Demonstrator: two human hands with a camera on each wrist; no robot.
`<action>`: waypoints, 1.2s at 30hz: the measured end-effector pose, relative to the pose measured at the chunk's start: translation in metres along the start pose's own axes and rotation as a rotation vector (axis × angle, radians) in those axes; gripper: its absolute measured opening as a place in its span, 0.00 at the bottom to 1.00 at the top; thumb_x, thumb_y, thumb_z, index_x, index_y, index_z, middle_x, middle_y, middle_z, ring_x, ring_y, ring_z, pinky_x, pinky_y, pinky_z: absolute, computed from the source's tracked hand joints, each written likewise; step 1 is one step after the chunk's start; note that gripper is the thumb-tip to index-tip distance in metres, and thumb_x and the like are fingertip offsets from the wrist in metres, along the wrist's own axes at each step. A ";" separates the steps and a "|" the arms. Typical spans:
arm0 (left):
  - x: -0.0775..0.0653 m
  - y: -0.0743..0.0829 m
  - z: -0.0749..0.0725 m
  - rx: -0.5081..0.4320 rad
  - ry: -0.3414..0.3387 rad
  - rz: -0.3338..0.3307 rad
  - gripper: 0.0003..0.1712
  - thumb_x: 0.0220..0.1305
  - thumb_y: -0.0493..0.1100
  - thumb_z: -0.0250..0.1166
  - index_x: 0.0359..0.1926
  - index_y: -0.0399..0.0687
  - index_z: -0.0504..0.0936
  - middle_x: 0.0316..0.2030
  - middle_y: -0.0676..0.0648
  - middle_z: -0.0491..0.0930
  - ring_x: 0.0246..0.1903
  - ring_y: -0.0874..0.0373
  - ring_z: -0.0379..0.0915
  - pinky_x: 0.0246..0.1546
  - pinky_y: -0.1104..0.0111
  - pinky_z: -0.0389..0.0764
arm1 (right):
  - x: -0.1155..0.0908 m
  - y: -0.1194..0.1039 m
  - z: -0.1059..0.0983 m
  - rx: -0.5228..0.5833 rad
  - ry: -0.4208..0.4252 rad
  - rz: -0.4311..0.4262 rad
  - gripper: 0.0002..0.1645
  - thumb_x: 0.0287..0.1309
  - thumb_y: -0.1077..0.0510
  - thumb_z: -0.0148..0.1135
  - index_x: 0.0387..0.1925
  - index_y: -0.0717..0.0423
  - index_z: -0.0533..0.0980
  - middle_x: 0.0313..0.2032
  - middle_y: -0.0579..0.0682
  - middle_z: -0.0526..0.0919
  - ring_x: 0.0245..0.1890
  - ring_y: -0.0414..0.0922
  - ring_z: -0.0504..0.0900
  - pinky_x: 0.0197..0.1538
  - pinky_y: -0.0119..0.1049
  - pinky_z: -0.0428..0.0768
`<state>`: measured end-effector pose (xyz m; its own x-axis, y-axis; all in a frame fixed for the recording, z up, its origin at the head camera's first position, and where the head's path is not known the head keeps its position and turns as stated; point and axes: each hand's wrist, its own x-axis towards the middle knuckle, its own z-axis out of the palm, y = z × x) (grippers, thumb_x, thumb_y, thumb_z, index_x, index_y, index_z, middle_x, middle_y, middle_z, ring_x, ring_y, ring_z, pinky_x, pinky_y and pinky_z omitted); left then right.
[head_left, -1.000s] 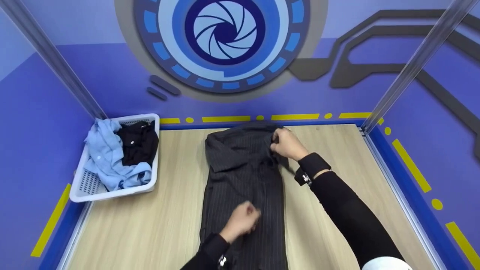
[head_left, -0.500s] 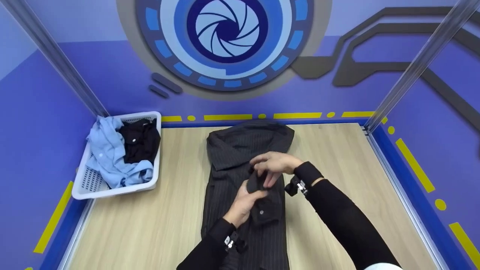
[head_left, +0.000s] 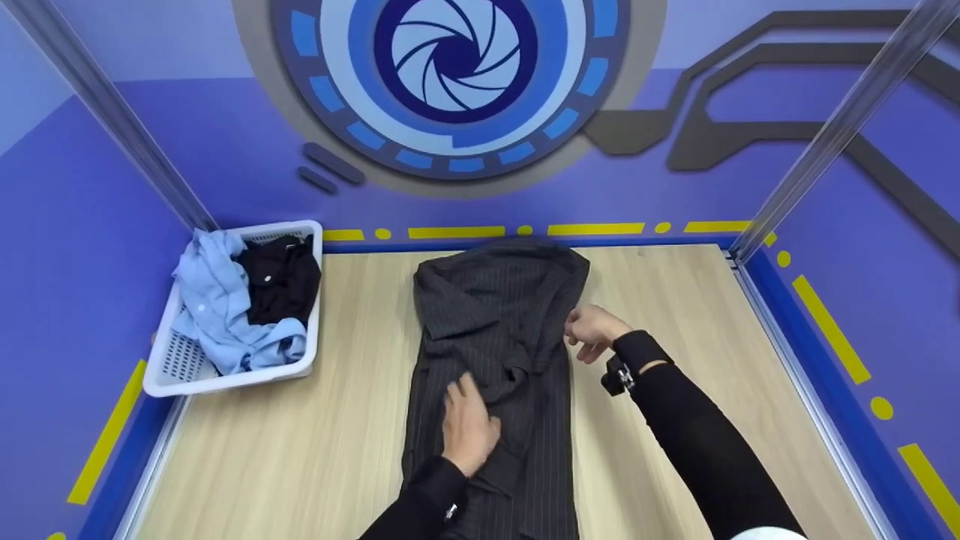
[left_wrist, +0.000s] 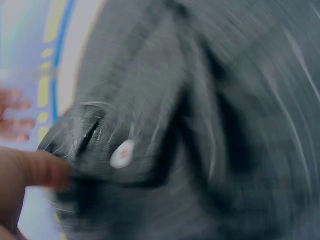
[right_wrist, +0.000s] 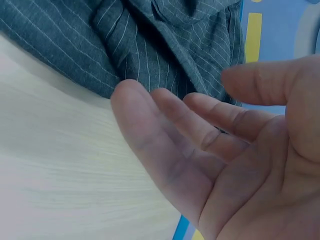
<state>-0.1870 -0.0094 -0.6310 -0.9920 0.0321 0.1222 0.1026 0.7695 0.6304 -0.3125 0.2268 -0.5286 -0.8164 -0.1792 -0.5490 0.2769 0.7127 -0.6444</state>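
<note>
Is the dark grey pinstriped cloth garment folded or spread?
Partly folded: the garment has a sleeve lying across its body; beyond the head view's bottom edge, I cannot tell.

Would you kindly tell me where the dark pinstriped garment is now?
In the head view, the garment lies centrally on the table, right of the white basket, with the left hand over it and the right hand at its right edge.

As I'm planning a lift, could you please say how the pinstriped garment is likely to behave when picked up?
The pinstriped garment would probably hang floppy, judging by its soft creases. It is likely light for its size, since it looks thin. Its overlapping layers may slip apart, as they look loosely laid.
</note>
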 end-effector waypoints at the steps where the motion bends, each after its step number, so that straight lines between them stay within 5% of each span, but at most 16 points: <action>1: -0.001 0.000 0.002 0.132 0.053 0.119 0.41 0.42 0.35 0.73 0.60 0.38 0.67 0.50 0.34 0.72 0.45 0.39 0.73 0.41 0.52 0.76 | 0.000 0.000 0.000 -0.004 0.000 -0.003 0.21 0.69 0.63 0.42 0.56 0.73 0.69 0.49 0.70 0.77 0.35 0.58 0.86 0.34 0.44 0.85; 3: -0.005 0.003 0.007 0.329 0.105 0.334 0.32 0.43 0.36 0.72 0.53 0.45 0.75 0.45 0.39 0.72 0.42 0.44 0.71 0.40 0.55 0.75 | -0.001 -0.002 0.000 -0.012 -0.006 -0.013 0.20 0.69 0.63 0.43 0.56 0.72 0.70 0.48 0.69 0.77 0.35 0.57 0.86 0.35 0.44 0.85; 5: -0.011 0.008 0.011 0.444 0.026 0.478 0.25 0.47 0.44 0.72 0.49 0.51 0.79 0.45 0.42 0.73 0.42 0.46 0.71 0.41 0.55 0.75 | -0.003 -0.005 0.001 -0.024 -0.013 -0.026 0.19 0.69 0.63 0.43 0.54 0.71 0.71 0.47 0.67 0.78 0.34 0.56 0.86 0.36 0.44 0.85; 6: -0.015 0.010 0.014 0.486 -0.062 0.498 0.24 0.51 0.52 0.71 0.50 0.53 0.79 0.45 0.42 0.73 0.43 0.47 0.71 0.43 0.55 0.75 | -0.004 -0.006 0.002 -0.028 -0.017 -0.031 0.19 0.68 0.62 0.44 0.53 0.71 0.72 0.46 0.66 0.78 0.34 0.55 0.86 0.36 0.43 0.85; 9: -0.024 0.015 0.019 0.532 -0.310 0.427 0.34 0.53 0.64 0.68 0.58 0.57 0.76 0.48 0.40 0.72 0.45 0.44 0.71 0.42 0.55 0.76 | -0.005 -0.009 0.002 -0.042 -0.034 -0.053 0.19 0.67 0.62 0.44 0.52 0.70 0.72 0.45 0.65 0.78 0.32 0.52 0.86 0.35 0.42 0.85; 11: -0.025 0.015 0.019 0.539 -0.359 0.362 0.36 0.52 0.60 0.71 0.61 0.56 0.73 0.47 0.38 0.72 0.43 0.41 0.73 0.38 0.54 0.78 | -0.006 -0.009 0.001 -0.044 -0.040 -0.057 0.19 0.67 0.62 0.45 0.53 0.70 0.72 0.46 0.66 0.78 0.32 0.52 0.86 0.36 0.42 0.85; 15: -0.013 0.014 0.006 0.337 -0.294 0.291 0.31 0.46 0.34 0.71 0.55 0.44 0.73 0.33 0.38 0.78 0.27 0.44 0.77 0.23 0.59 0.78 | -0.006 -0.008 0.001 -0.042 -0.030 -0.051 0.19 0.67 0.63 0.47 0.53 0.70 0.73 0.47 0.67 0.78 0.34 0.55 0.86 0.37 0.44 0.85; 18: -0.006 0.016 -0.004 0.252 -0.323 0.257 0.30 0.44 0.33 0.70 0.52 0.38 0.75 0.31 0.39 0.80 0.28 0.45 0.79 0.26 0.59 0.79 | -0.005 -0.006 0.001 -0.043 -0.026 -0.050 0.18 0.66 0.64 0.48 0.53 0.70 0.73 0.45 0.65 0.79 0.36 0.57 0.85 0.37 0.46 0.85; 20: -0.008 0.019 -0.005 0.286 -0.402 0.232 0.28 0.48 0.43 0.73 0.50 0.36 0.78 0.36 0.38 0.79 0.34 0.44 0.78 0.33 0.55 0.80 | -0.004 -0.005 0.001 -0.045 -0.035 -0.051 0.18 0.66 0.64 0.48 0.53 0.70 0.73 0.43 0.64 0.80 0.37 0.58 0.85 0.38 0.47 0.85; 23: -0.020 0.024 0.002 0.458 -0.448 0.261 0.33 0.44 0.60 0.75 0.42 0.37 0.82 0.39 0.39 0.75 0.40 0.43 0.73 0.37 0.51 0.77 | -0.003 -0.005 0.003 -0.045 -0.034 -0.048 0.17 0.65 0.64 0.49 0.51 0.69 0.74 0.41 0.61 0.80 0.37 0.58 0.85 0.38 0.47 0.85; 25: -0.029 0.026 0.010 0.575 -0.390 0.291 0.35 0.41 0.64 0.75 0.37 0.37 0.83 0.37 0.40 0.72 0.39 0.45 0.70 0.35 0.52 0.76 | -0.003 -0.007 0.003 -0.050 -0.031 -0.049 0.16 0.66 0.63 0.49 0.51 0.68 0.74 0.40 0.60 0.80 0.36 0.58 0.85 0.38 0.47 0.85; 28: -0.036 0.030 0.016 0.632 -0.283 0.306 0.23 0.46 0.54 0.73 0.30 0.37 0.83 0.33 0.42 0.72 0.34 0.47 0.69 0.31 0.55 0.76 | -0.004 -0.009 0.003 -0.056 -0.025 -0.054 0.16 0.66 0.63 0.50 0.51 0.68 0.74 0.38 0.59 0.80 0.35 0.57 0.86 0.36 0.45 0.85; 31: -0.028 0.035 0.007 0.475 -0.304 0.252 0.12 0.50 0.44 0.69 0.25 0.37 0.82 0.31 0.41 0.74 0.29 0.48 0.72 0.28 0.56 0.77 | -0.004 -0.009 0.003 -0.062 -0.027 -0.056 0.17 0.66 0.63 0.50 0.51 0.68 0.74 0.39 0.59 0.80 0.35 0.56 0.86 0.36 0.45 0.85; 34: -0.010 0.044 -0.016 0.155 -0.369 0.161 0.07 0.50 0.36 0.63 0.20 0.40 0.76 0.22 0.47 0.72 0.19 0.55 0.68 0.18 0.63 0.72 | -0.003 -0.008 0.002 -0.062 -0.031 -0.056 0.17 0.66 0.63 0.50 0.52 0.68 0.74 0.44 0.62 0.79 0.37 0.57 0.86 0.36 0.45 0.85; 36: 0.003 0.051 -0.033 -0.075 -0.353 0.123 0.10 0.48 0.34 0.61 0.17 0.46 0.70 0.18 0.53 0.67 0.15 0.61 0.62 0.15 0.69 0.66 | -0.003 -0.006 0.002 -0.055 -0.030 -0.047 0.18 0.66 0.63 0.49 0.54 0.69 0.73 0.47 0.64 0.78 0.38 0.58 0.85 0.37 0.45 0.85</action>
<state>-0.1819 0.0085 -0.5730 -0.9351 0.3487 -0.0628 0.2144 0.6980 0.6833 -0.3107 0.2213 -0.5240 -0.8120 -0.2328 -0.5352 0.2100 0.7391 -0.6400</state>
